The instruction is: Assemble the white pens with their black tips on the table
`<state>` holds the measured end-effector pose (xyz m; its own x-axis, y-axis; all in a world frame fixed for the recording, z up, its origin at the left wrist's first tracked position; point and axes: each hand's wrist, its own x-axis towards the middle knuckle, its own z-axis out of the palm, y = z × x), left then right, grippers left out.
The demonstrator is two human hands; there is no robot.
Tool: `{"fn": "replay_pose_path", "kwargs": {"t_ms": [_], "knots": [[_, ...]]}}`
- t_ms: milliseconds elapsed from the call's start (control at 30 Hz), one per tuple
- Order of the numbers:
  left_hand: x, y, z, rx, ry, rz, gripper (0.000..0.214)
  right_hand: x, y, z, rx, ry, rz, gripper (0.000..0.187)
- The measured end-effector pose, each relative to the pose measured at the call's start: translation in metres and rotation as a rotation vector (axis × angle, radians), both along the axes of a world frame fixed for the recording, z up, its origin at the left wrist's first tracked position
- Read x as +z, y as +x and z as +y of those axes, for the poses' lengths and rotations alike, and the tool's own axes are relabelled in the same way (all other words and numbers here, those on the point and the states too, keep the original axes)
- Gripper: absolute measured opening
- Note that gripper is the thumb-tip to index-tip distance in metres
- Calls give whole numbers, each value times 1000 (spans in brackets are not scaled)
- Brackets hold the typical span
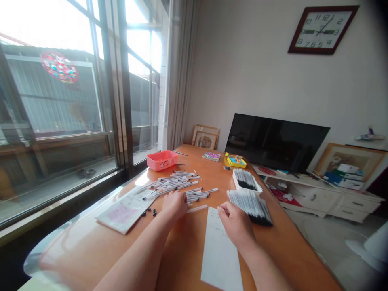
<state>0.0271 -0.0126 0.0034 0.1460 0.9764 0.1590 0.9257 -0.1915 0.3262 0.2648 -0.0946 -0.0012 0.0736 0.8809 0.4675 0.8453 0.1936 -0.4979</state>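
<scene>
My left hand [175,205] is closed low over the table, at the near edge of a loose pile of pens [171,182] with clear barrels and dark ends. A clear pen barrel [198,208] lies just right of its fingers; whether they touch it is hidden. With thumb and fingers pinched together, my right hand [238,222] is above the upper end of a long white paper sheet [220,254]. What either hand holds, if anything, does not show. Small black pen caps [154,211] lie left of my left hand.
Beside my right hand lies a row of pens [251,206], with a white tray of pens [258,189] behind. A paper pad [121,214] lies left. Farther back are a red plastic basket [162,161], a yellow box [237,162] and a booklet [211,156]. A television [275,143] stands beyond.
</scene>
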Motion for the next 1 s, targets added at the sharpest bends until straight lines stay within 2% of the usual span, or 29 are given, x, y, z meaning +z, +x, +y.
{"fn": "replay_pose_path", "kwargs": {"t_ms": [267,567,633,700,833,1000], "knots": [[4,-1,-3,5,-35,-9,11,6,-3,-2,-10,-10,7,27],[8,4,-10,-30,-36,-89,10,5,-4,-3,12,-13,48,28],[6,11,-12,-85,-37,-166,10,3,-6,-3,50,-26,76,26],[4,20,-16,-188,-32,-326,10,2,-9,-2,102,-34,106,26],[2,35,-25,-386,-68,-530,11,-1,-15,-2,217,-35,128,35],[5,40,-32,-446,-125,-672,8,-4,-19,-1,298,-79,193,29]]}}
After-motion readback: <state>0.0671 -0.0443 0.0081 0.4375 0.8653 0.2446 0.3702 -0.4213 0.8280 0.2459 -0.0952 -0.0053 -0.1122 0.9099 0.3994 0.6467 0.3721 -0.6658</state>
